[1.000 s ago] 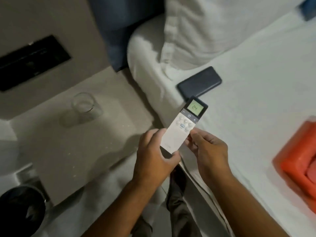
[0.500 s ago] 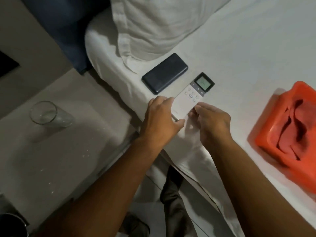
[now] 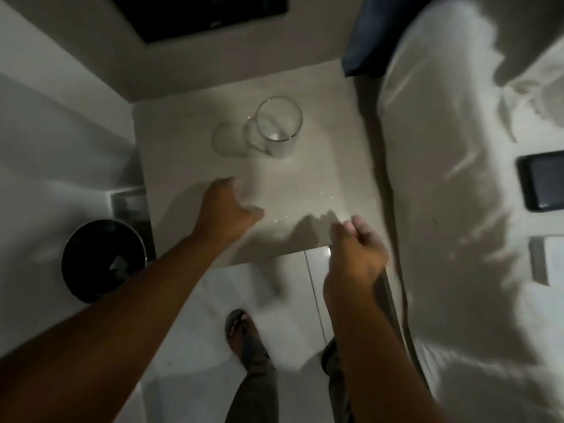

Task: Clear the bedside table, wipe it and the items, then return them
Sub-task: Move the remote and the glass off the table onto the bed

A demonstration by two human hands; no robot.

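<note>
Reaching for the glass (image 3: 278,126) now, remote's gone from the hands

Both left hand (image 3: 227,213) and right hand (image 3: 357,254) are empty, fingers loosely open; glass sits just past the left hand on the bedside table (image 3: 320,166), last item left.

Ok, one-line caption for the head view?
Both empty hands, left hand and right hand, reach over the bedside table toward the glass.

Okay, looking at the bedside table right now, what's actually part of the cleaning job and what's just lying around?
Part of the job:
bedside table
glass, the only item on it
dark device, on the bed
left hand and right hand, both empty

Just around:
pillow
black bin
wall panel
</note>
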